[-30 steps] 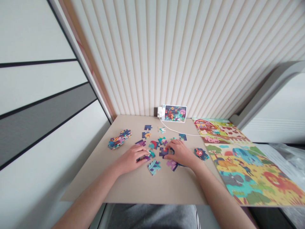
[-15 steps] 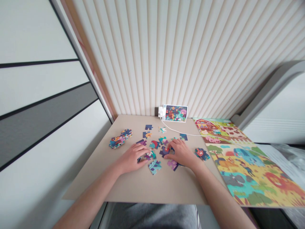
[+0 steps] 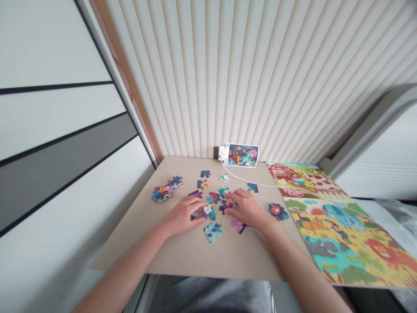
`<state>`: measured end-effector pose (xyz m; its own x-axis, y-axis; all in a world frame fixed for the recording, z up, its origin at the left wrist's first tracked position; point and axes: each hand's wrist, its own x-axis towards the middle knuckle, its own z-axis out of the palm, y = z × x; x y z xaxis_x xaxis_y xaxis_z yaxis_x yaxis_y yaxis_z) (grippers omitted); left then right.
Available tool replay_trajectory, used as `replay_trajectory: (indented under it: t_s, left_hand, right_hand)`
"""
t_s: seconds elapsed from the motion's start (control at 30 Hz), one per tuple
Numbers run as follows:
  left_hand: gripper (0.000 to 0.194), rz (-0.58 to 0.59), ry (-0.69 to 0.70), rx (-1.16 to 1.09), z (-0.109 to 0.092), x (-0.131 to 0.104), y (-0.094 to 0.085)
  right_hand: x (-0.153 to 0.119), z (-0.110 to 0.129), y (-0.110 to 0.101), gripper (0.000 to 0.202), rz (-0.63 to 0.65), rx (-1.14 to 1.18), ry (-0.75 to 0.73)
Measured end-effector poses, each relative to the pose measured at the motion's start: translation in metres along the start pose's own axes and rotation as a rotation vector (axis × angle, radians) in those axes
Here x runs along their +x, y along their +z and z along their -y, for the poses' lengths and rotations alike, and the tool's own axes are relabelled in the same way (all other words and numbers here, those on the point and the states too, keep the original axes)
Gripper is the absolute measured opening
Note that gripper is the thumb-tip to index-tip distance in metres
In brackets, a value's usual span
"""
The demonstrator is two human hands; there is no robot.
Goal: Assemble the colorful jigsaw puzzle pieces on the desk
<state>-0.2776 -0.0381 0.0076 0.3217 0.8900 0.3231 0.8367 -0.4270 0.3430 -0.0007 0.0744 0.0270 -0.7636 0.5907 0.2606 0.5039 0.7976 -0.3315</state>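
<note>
On the beige table, my left hand [image 3: 184, 216] has its thumb and forefinger at the edges of a puzzle piece [image 3: 208, 212] with a white animal on green and purple. Another dark piece is partly hidden beneath that hand. My right hand [image 3: 246, 209] is curved over a dark blue puzzle piece [image 3: 223, 206], thumb and fingers around its side. A teal leafy piece [image 3: 213, 232] lies nearer me. Below the right hand is a purple piece [image 3: 238, 225], partly covered. A red and teal piece [image 3: 213, 198] and a green one [image 3: 224, 191] sit just beyond.
Stacked pieces [image 3: 162, 193] lie at the left, and another pile [image 3: 278, 211] at the right. A picture card [image 3: 243, 155] leans on the ribbed wall beside a white charger [image 3: 221, 153]. Its cable [image 3: 247, 181] crosses toward animal puzzles [image 3: 345, 234] on the right.
The view has shifted slightly, moving the whole scene a little to the right. Both hands and the pieces keep nearly the same places on the table.
</note>
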Motion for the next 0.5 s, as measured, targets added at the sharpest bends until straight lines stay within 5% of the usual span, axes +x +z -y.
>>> replay_trajectory:
  t_s: [0.27,0.5]
  left_hand:
    - [0.044,-0.163,0.186,0.037,-0.009,0.002,-0.009]
    - [0.053,-0.308,0.160,0.063,-0.010,0.002,-0.010]
  right_hand:
    - [0.007,0.029,0.011,0.028,-0.009,0.344,-0.110]
    - [0.011,0.030,0.023,0.038,0.059,0.878,0.243]
